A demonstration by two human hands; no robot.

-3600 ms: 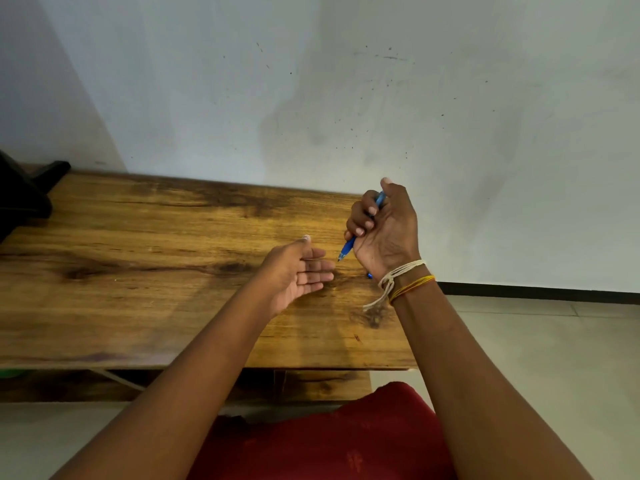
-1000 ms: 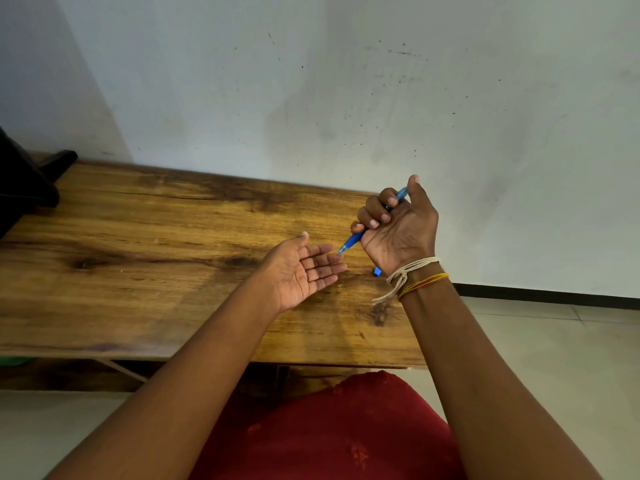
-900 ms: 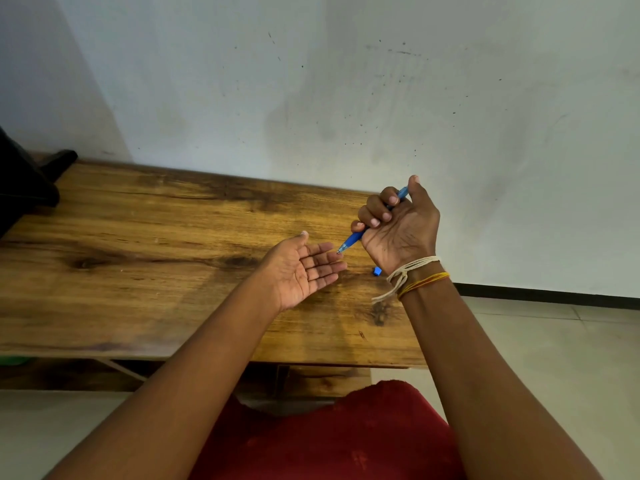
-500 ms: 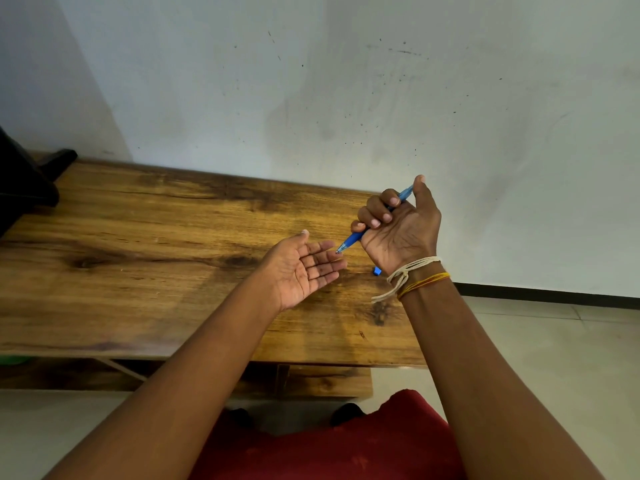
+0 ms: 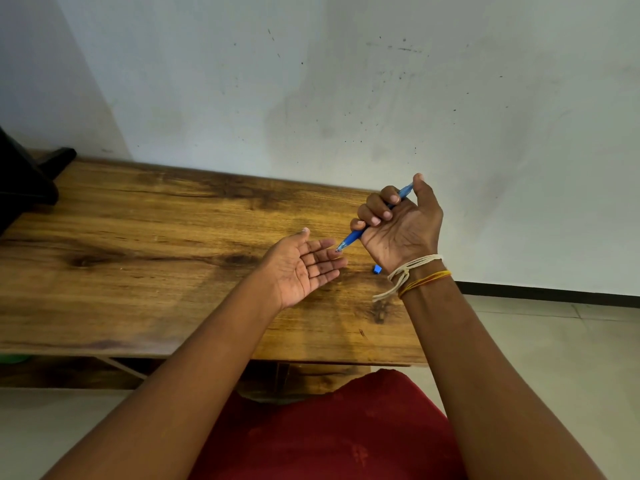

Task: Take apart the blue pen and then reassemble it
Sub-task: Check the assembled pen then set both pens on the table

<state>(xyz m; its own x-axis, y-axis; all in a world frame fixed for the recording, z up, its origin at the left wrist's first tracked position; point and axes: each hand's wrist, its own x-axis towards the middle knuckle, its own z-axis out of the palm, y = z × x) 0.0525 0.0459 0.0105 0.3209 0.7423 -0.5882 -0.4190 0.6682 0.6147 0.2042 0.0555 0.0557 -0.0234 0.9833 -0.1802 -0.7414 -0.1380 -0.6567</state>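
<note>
My right hand (image 5: 398, 226) is closed in a fist around the blue pen (image 5: 351, 239), above the right end of the wooden table (image 5: 138, 258). The pen slants down to the left, and its tip sits just over the fingertips of my left hand (image 5: 304, 268). My thumb rests by the pen's upper end. My left hand is held palm up with its fingers apart, and nothing lies in it. A small blue piece (image 5: 377, 269) lies on the table below my right wrist, partly hidden by it.
A dark object (image 5: 24, 181) sits at the table's far left end. The wall runs right behind the table. The table's right edge is just past my right wrist, with tiled floor (image 5: 554, 358) beyond. Red cloth (image 5: 346, 434) covers my lap.
Over the last second my right thumb has shifted slightly at the pen's upper end. Both hands stay in place. Since 3.6 s ago my left palm has turned further up.
</note>
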